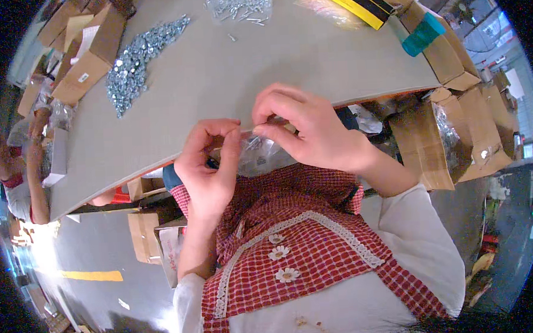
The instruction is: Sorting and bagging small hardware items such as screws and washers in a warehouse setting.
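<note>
My left hand (206,166) and my right hand (315,128) are raised close together at the table's near edge, fingertips a small gap apart. Thumb and forefinger of each are pinched. Whatever they hold, if anything, is too small to make out. Below and between them, a clear plastic bag (261,162) with some shiny metal pieces lies over my lap, partly hidden by my fingers. On the table (215,79), a long heap of small silvery metal hardware (134,68) spreads at the left. Screws in a clear bag (241,5) lie at the far middle, with one loose screw (232,37) nearby.
Cardboard boxes (89,55) stand at the far left, where another person (25,159) sits. At the far right are a black and yellow box (354,2), a clear packet (331,12) and a teal cup-like object (422,34). Open cartons (423,142) stand beside me on the right.
</note>
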`<state>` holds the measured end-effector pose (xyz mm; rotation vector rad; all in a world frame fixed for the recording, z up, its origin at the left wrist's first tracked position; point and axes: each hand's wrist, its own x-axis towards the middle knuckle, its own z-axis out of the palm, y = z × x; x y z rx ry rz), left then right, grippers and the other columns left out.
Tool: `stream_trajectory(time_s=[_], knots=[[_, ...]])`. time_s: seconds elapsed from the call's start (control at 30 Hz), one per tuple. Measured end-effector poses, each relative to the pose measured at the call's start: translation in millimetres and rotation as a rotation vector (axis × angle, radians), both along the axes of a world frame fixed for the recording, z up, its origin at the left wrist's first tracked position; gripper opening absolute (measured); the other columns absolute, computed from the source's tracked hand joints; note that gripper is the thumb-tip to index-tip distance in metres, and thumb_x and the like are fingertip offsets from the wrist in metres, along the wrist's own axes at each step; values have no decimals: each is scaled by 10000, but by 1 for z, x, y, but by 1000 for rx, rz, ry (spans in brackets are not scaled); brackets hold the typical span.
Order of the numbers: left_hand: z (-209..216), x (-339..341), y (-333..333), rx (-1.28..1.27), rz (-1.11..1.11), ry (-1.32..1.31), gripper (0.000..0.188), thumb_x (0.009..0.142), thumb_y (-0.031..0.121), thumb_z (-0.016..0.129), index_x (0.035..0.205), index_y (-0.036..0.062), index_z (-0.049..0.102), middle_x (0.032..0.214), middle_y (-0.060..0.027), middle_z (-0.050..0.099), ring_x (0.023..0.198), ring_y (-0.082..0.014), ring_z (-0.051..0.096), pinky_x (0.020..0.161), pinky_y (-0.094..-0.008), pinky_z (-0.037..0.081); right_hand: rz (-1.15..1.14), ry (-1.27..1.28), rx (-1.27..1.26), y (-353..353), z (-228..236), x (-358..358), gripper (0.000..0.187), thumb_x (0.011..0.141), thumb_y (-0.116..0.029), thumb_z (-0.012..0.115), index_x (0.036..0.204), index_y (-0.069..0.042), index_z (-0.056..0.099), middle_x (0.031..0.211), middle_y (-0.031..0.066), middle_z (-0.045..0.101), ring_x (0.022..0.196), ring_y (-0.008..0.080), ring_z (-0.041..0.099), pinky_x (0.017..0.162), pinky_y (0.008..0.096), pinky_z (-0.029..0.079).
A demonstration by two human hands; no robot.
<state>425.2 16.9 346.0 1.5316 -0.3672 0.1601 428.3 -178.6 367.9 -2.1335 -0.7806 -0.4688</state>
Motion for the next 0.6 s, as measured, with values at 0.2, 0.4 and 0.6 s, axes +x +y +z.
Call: stream_trajectory(time_s=[0.2, 0.4, 0.6], knots=[[13, 6, -9, 364, -16, -188, 42, 844, -36, 649, 883, -25, 634, 817, -74, 661, 756, -117, 624, 705, -257, 498, 68, 146, 52, -11, 1, -4, 172, 872, -98, 668, 990, -22, 569, 894, 116, 600, 848, 290, 622, 726, 365, 494], [17, 10, -32, 258, -202, -195, 29, 846, -31, 645, 872, -18, 639, 862, -84, 672, 785, -131, 617, 729, -264, 491, 55, 149, 28, -44, -2, -24, 159, 914, -176, 634, 949, -42, 556, 829, 121, 585, 720, 275, 584, 620, 373, 459], [11, 25, -80, 105, -362, -14, 26, 892, -6, 627, 917, -8, 630, 924, -81, 673, 827, -122, 611, 776, -266, 488, 60, 506, 292, -99, 1, -56, 299, 1014, -288, 545, 847, -41, 566, 621, 7, 503, 556, 78, 513, 514, 268, 412]])
